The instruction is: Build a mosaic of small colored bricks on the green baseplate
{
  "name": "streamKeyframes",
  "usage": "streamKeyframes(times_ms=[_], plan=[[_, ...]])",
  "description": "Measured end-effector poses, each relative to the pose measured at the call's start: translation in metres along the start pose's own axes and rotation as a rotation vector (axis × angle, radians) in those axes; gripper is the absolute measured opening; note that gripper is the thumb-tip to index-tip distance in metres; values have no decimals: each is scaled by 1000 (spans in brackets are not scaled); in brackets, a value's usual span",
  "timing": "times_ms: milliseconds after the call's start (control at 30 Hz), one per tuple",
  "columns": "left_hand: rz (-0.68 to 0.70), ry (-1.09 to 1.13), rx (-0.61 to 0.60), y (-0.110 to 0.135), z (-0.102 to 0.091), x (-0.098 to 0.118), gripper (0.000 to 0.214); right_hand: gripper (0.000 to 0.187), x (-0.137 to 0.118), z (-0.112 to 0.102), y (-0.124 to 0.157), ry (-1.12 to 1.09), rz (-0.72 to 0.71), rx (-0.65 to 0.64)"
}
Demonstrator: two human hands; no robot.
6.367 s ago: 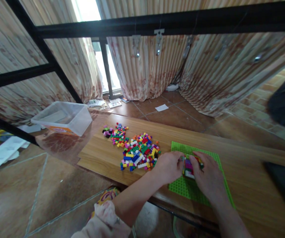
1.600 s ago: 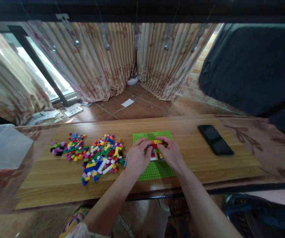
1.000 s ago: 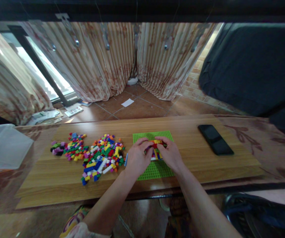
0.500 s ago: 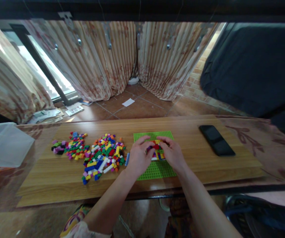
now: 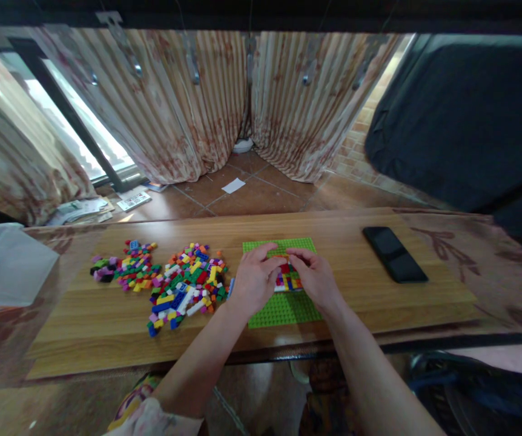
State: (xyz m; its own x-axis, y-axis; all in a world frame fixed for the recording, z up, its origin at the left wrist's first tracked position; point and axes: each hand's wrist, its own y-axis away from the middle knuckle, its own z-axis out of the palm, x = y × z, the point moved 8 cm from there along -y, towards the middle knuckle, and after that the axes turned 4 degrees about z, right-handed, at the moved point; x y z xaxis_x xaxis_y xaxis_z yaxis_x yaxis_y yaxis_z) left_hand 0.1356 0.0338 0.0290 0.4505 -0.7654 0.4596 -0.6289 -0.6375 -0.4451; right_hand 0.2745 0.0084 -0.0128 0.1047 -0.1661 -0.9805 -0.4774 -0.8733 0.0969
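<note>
A green studded baseplate (image 5: pixel 283 312) lies on the wooden board in front of me. On it sits a low block of joined toy bricks (image 5: pixel 290 280) in red, yellow, blue, white and purple. My left hand (image 5: pixel 257 280) curls over the block's left side, thumb and fingers closed at its back edge. From the right, my right hand (image 5: pixel 314 275) reaches in with its thumb and fingers bent together on the same back part. Fingertips almost meet there and hide which single brick they grip. A light blue brick (image 5: pixel 231 287) lies beside my left wrist, partly covered.
Left of the plate, a big pile of loose bricks (image 5: pixel 192 278) spreads over the wooden board (image 5: pixel 333 236), with a smaller pile (image 5: pixel 136 266) beyond it. A black phone (image 5: pixel 395 254) lies at the right. A whitish translucent bin (image 5: pixel 11 263) stands at the far left.
My left thumb has shifted up toward the back of the brick block, and both hands' fingertips sit closer together there. The whole view has moved slightly.
</note>
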Motion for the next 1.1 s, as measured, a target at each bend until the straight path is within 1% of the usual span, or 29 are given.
streamKeyframes(times_ms=[100,233,300,500,733,1100], plan=[[-46,-13,40,1,0,1,25,28,0,0,1,-12,12,4],[-135,9,123,4,-5,-5,25,27,-1,0,1,-10,3,4],[-165,24,143,4,-6,-7,25,27,-1,-1,0,-11,3,6],[-222,27,131,4,-2,-8,27,29,0,-1,0,22,2,19],[-215,23,129,5,-1,-8,27,33,-5,1,4,223,-60,60],[-232,110,122,8,-4,-8,26,33,-4,3,2,223,-66,50]])
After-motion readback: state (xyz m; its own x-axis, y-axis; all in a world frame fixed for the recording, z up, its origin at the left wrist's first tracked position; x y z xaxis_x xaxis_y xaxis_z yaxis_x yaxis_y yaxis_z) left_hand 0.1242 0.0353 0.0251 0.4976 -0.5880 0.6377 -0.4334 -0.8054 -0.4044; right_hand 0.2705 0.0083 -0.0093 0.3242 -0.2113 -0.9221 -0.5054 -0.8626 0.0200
